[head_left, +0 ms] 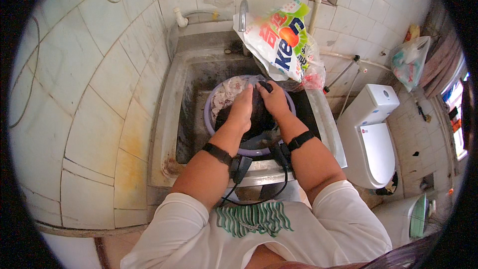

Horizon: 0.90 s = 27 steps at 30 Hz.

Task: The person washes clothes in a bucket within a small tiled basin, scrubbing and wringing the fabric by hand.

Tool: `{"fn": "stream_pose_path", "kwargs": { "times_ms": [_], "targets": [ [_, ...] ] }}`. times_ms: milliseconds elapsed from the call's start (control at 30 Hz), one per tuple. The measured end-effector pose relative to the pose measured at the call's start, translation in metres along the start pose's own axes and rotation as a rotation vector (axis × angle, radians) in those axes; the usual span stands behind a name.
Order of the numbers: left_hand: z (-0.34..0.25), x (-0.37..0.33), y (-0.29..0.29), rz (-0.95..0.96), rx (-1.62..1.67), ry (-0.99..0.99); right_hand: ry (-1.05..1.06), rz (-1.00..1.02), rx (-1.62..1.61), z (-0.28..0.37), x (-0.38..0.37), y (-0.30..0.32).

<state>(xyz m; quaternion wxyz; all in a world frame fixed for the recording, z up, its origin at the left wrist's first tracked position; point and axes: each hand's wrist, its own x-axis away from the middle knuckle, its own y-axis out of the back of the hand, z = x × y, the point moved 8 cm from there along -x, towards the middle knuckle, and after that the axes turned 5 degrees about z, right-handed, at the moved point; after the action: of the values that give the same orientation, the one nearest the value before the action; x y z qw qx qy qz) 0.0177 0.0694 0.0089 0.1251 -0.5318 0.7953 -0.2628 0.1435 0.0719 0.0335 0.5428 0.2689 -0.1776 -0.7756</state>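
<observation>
Two hands (259,102) | gripping dark wet cloth (259,114) | round lilac plastic basin (209,119)

Your body as seen from above: a white short-sleeved shirt (259,234) with a green wavy print on the chest. Your left hand (242,107) and right hand (275,100) are bare; each wrist carries a black band, from which black cables run back to your waist.
</observation>
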Motion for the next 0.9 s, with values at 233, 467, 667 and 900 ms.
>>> {"fn": "stream_pose_path", "kwargs": {
  "times_ms": [233, 467, 667, 900],
  "targets": [
    [-0.023, -0.01, 0.035, -0.053, -0.407, -0.091, -0.064, 0.018, -0.243, -0.03, -0.016, 0.01],
    [0.003, -0.004, 0.052, -0.018, -1.122, 0.409, -0.265, 0.387, 0.111, -0.023, 0.005, 0.003],
    [-0.047, 0.002, 0.01, 0.025, -0.592, -0.191, -0.018, 0.224, -0.51, -0.014, -0.012, 0.001],
    [-0.083, 0.011, 0.039, -0.252, -0.419, -0.623, 0.416, 0.303, -0.356, 0.059, 0.016, 0.021]
  ]
}}
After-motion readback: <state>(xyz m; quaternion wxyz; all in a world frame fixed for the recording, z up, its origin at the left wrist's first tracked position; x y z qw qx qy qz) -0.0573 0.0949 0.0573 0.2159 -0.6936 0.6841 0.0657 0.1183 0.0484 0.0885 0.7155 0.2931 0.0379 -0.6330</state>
